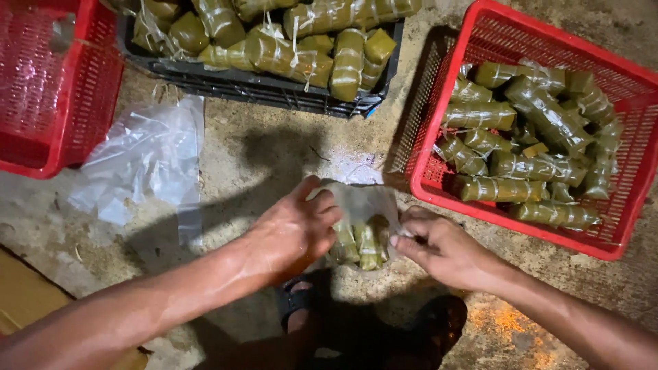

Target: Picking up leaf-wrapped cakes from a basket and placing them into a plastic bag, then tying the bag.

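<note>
- Left hand [296,229] wrapped over the side of a clear plastic bag [360,205], grip pressed onto the film.
- Right hand [439,248] pinching the bag's other edge, fingertips [397,240] pressed together on it.
- Inside the bag: a few leaf-wrapped rolls [363,245], green, tied with pale strips, held just above the concrete floor [274,151].
- Red basket [507,219] to the right, half full of the same rolls.
- Black crate [260,85] up top, piled with more.
- Loose plastic bags [147,161] lying flat on the left, near another red basket [68,89].
</note>
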